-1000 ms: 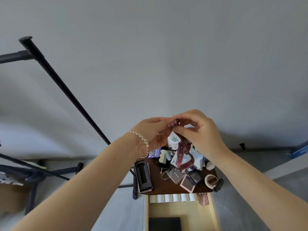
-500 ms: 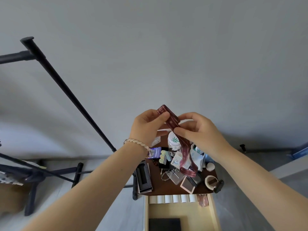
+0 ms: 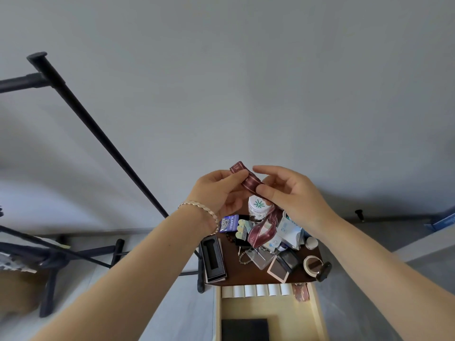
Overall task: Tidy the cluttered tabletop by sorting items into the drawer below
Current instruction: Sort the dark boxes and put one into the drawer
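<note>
Above the cluttered bench (image 3: pixel 251 275), the left hand (image 3: pixel 216 193) pinches a maroon ribbon (image 3: pixel 251 182); the right hand (image 3: pixel 293 193) grips it with thumb and curled fingers.

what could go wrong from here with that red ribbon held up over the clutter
1. The ribbon, pinched by the left hand and right hand, trails its loop into the pile; lifting could drag the packets or tip the white jar beside it.
2. The black item sits at the table's right edge; a snagged tug might knock it off, past the drawer.
</note>
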